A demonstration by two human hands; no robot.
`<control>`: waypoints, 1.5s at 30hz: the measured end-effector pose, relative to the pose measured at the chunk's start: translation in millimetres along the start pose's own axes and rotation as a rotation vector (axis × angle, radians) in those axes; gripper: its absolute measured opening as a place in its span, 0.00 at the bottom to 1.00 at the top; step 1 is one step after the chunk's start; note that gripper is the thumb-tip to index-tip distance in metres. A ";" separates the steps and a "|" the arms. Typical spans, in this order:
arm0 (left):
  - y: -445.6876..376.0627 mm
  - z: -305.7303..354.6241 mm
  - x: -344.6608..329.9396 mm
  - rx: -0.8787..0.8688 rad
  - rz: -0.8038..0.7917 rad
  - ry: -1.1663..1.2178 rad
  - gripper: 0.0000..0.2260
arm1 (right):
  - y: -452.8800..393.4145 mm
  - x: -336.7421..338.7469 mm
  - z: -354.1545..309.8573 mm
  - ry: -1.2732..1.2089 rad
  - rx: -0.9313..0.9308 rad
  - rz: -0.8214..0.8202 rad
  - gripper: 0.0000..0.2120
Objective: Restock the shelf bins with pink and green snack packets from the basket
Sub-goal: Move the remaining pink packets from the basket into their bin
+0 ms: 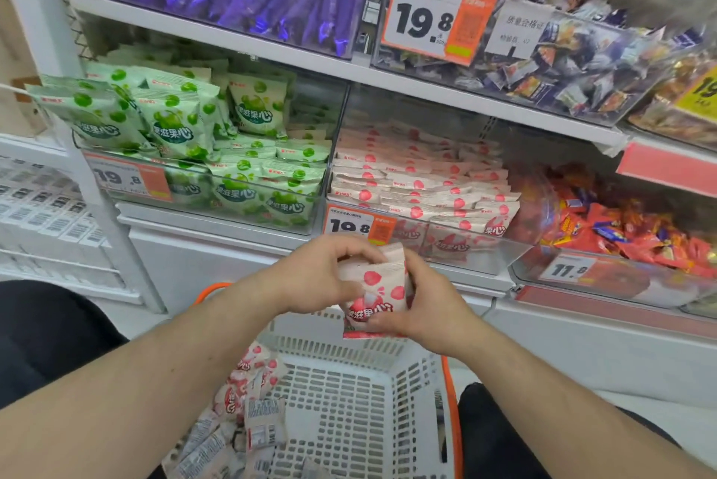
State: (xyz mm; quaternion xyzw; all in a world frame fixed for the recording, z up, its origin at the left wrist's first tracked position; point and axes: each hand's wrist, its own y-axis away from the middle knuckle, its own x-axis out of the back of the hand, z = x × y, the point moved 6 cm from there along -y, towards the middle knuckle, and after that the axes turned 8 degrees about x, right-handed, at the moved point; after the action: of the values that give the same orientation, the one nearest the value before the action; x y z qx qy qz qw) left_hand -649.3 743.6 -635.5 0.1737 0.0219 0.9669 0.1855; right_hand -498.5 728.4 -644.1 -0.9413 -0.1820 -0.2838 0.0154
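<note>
Head view: the left hand (314,277) and right hand (423,308) share a small stack of pink-and-white strawberry-print snack packets (374,292), each grip clamped on it, above the white perforated plastic basket (349,393). More pink packets (248,401) lie in the basket's left side. Beyond, the clear pink-packet bin (423,195) sits right of the clear green-packet bin (201,152).

Only 1 view is given, taken from a wide-angle camera worn on the head. It is aimed forward and down, close to the shelf bins (337,183) filling the upper frame, with the basket (349,401) seen from above at lower centre.
</note>
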 end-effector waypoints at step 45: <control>-150.1 94.6 -85.5 -0.274 0.116 -1.073 0.20 | 18.7 217.3 -48.8 1.127 0.050 0.137 0.17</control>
State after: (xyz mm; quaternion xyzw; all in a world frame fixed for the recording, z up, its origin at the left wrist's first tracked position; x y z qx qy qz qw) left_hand -489.6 849.7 -590.8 0.6167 -0.2113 0.7456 0.1381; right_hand -349.8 777.1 -484.4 -0.6534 -0.0911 -0.7362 0.1509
